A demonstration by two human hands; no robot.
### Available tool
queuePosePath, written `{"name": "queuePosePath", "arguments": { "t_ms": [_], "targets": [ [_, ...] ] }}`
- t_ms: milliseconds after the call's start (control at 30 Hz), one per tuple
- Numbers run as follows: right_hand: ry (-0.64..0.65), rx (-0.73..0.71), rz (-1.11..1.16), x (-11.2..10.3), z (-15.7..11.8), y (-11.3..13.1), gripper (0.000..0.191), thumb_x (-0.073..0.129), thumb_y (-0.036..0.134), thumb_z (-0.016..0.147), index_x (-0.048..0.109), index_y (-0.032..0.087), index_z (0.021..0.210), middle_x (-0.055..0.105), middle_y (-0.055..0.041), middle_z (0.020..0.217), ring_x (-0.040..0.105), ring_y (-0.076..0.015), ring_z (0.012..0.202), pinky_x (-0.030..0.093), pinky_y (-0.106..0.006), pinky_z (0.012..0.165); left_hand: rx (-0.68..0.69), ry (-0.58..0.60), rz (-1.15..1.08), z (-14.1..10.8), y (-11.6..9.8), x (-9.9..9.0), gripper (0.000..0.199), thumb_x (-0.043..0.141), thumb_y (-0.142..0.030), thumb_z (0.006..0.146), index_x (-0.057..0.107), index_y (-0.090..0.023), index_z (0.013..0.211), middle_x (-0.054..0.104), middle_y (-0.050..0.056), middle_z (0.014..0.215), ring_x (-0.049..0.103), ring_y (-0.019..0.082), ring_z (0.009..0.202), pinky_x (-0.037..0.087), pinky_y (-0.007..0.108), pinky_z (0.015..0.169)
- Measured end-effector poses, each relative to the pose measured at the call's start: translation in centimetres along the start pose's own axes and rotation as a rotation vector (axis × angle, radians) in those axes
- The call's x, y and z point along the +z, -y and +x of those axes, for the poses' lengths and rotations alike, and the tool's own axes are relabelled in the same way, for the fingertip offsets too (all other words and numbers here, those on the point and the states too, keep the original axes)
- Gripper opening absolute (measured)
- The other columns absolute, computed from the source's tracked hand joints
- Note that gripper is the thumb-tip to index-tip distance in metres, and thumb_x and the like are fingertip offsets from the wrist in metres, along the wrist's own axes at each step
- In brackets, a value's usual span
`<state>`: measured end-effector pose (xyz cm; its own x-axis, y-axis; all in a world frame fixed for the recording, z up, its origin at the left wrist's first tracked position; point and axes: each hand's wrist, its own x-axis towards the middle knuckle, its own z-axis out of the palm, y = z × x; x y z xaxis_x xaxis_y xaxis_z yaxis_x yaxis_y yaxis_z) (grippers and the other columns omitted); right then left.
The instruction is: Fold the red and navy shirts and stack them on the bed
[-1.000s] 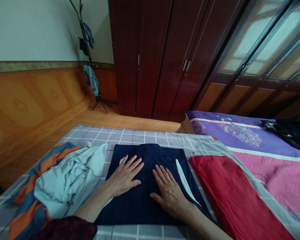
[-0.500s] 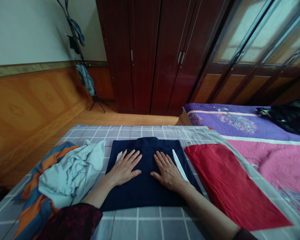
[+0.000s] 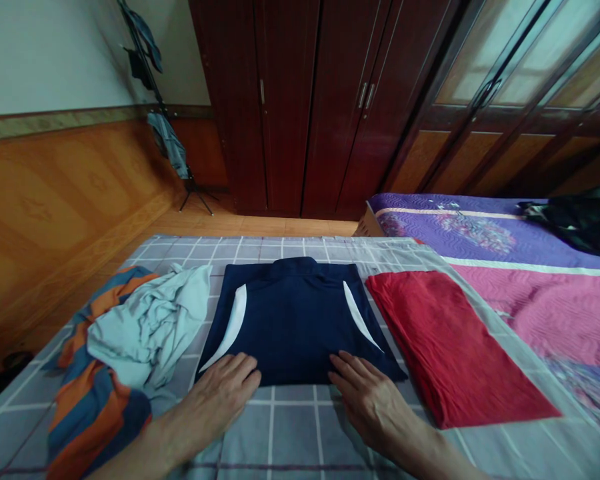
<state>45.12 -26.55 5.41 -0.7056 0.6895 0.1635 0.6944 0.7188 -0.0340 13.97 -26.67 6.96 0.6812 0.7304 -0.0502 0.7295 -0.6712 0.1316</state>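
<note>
A folded navy garment [image 3: 290, 320] with white side panels and a collar at the far end lies flat on a grey checked sheet [image 3: 290, 433]. My left hand [image 3: 217, 397] rests flat at its near left edge, fingers spread on the cloth. My right hand [image 3: 367, 400] sits at the near right edge, its fingertips on the navy fabric. Neither hand grips anything. Left of the garment lies a crumpled pale blue shirt [image 3: 147, 330] on an orange and blue striped cloth [image 3: 97, 407]. A folded red cloth [image 3: 445, 340] lies to the right.
Behind the sheet lie a purple quilt [image 3: 455, 230] and a pink quilt [image 3: 545, 313], with dark clothing [image 3: 580, 220] on top. A cardboard box corner [image 3: 369, 223] shows beyond. A dark wooden wardrobe [image 3: 290, 107] and a coat stand [image 3: 160, 113] stand on the wooden floor.
Both hands have slid from the middle of the navy garment to its near edge, uncovering its top and white panels. The garment looks smoother, and the view has tilted slightly.
</note>
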Motion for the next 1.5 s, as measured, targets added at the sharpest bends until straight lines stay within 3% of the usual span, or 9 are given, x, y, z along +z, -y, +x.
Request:
{"name": "queuePosePath", "arguments": {
  "t_ms": [200, 467, 600, 700, 867, 967, 1067, 1233, 1500],
  "targets": [
    [-0.104, -0.019, -0.187, 0.9, -2.4, -2.8, 0.050, 0.041, -0.004, 0.075, 0.061, 0.014, 0.118, 0.063, -0.0135, 0.121, 0.061, -0.0257, 0.108, 0.052, -0.038, 0.086, -0.129, -0.016, 0.143, -3.7, 1.3, 2.5, 0.050, 0.038, 0.010, 0.077, 0.053, -0.020, 0.114, 0.057, 0.006, 0.114, 0.052, 0.022, 0.105, 0.043, 0.039, 0.094],
    [-0.216, -0.011, -0.183, 0.1, -3.0, -4.5, 0.034, 0.036, 0.000, 0.086, 0.066, 0.010, 0.096, 0.067, -0.0127, 0.090, 0.063, -0.0217, 0.083, 0.054, -0.034, 0.074, -0.215, -0.036, 0.009, -3.4, 1.7, 0.8, 0.037, 0.039, 0.007, 0.081, 0.059, -0.018, 0.098, 0.059, 0.005, 0.101, 0.054, 0.020, 0.095, 0.046, 0.037, 0.087],
    [-0.219, 0.056, -0.147, -0.6, -4.7, -3.7, 0.034, 0.035, 0.002, 0.087, 0.067, 0.014, 0.091, 0.067, -0.0113, 0.087, 0.062, -0.0207, 0.077, 0.054, -0.034, 0.067, -0.196, 0.015, -0.111, -4.7, 1.0, 0.3, 0.036, 0.040, 0.005, 0.076, 0.060, -0.020, 0.093, 0.060, 0.003, 0.095, 0.056, 0.018, 0.088, 0.049, 0.032, 0.082],
    [-0.210, 0.081, -0.093, -1.2, -5.2, -2.1, 0.037, 0.035, 0.001, 0.082, 0.066, 0.014, 0.097, 0.067, -0.0124, 0.095, 0.063, -0.0228, 0.085, 0.054, -0.037, 0.073, -0.108, 0.015, -0.159, -5.0, -0.3, -0.4, 0.043, 0.045, 0.001, 0.073, 0.058, -0.022, 0.107, 0.062, 0.003, 0.105, 0.058, 0.018, 0.094, 0.050, 0.029, 0.086],
    [-0.137, 0.024, 0.097, -0.9, 0.0, 2.4, 0.047, 0.043, 0.006, 0.076, 0.059, 0.016, 0.119, 0.057, -0.0123, 0.128, 0.051, -0.0263, 0.118, 0.048, -0.042, 0.095, -0.054, -0.212, -0.084, 0.1, -2.8, -1.0, 0.050, 0.042, -0.002, 0.081, 0.050, -0.022, 0.126, 0.056, 0.006, 0.126, 0.050, 0.020, 0.120, 0.042, 0.037, 0.103],
    [-0.088, 0.059, 0.145, 0.9, 4.1, 4.5, 0.048, 0.045, 0.009, 0.080, 0.055, 0.012, 0.126, 0.052, -0.0130, 0.134, 0.045, -0.0258, 0.125, 0.039, -0.041, 0.106, -0.071, -0.278, 0.016, 4.1, -3.2, 0.6, 0.053, 0.044, -0.007, 0.083, 0.041, -0.015, 0.136, 0.047, 0.011, 0.139, 0.038, 0.025, 0.133, 0.035, 0.045, 0.109],
    [-0.055, 0.076, 0.137, 2.6, 5.5, 4.9, 0.056, 0.048, 0.017, 0.083, 0.042, 0.008, 0.138, 0.041, -0.0150, 0.144, 0.032, -0.0288, 0.135, 0.033, -0.045, 0.110, -0.055, -0.246, 0.061, 5.8, -2.7, 2.7, 0.060, 0.047, -0.021, 0.087, 0.028, -0.012, 0.144, 0.036, 0.013, 0.148, 0.026, 0.026, 0.139, 0.027, 0.047, 0.112],
    [-0.022, 0.117, 0.073, 3.0, 2.4, 2.4, 0.070, 0.055, 0.030, 0.084, 0.028, 0.012, 0.146, 0.025, -0.0128, 0.152, 0.019, -0.0300, 0.140, 0.030, -0.049, 0.110, -0.067, -0.165, 0.083, 4.2, -1.7, 3.7, 0.070, 0.048, -0.039, 0.091, 0.016, -0.017, 0.149, 0.023, 0.009, 0.154, 0.019, 0.026, 0.141, 0.021, 0.050, 0.113],
    [-0.127, 0.318, -0.160, 3.5, -4.4, -1.7, 0.073, 0.047, 0.044, 0.091, 0.017, 0.011, 0.149, 0.027, -0.0172, 0.151, 0.027, -0.0324, 0.137, 0.042, -0.050, 0.100, -0.110, -0.168, 0.174, -1.3, -0.2, 3.6, 0.069, 0.044, -0.047, 0.092, 0.015, -0.021, 0.149, 0.021, 0.010, 0.154, 0.025, 0.026, 0.140, 0.017, 0.047, 0.114]
  ]
}}
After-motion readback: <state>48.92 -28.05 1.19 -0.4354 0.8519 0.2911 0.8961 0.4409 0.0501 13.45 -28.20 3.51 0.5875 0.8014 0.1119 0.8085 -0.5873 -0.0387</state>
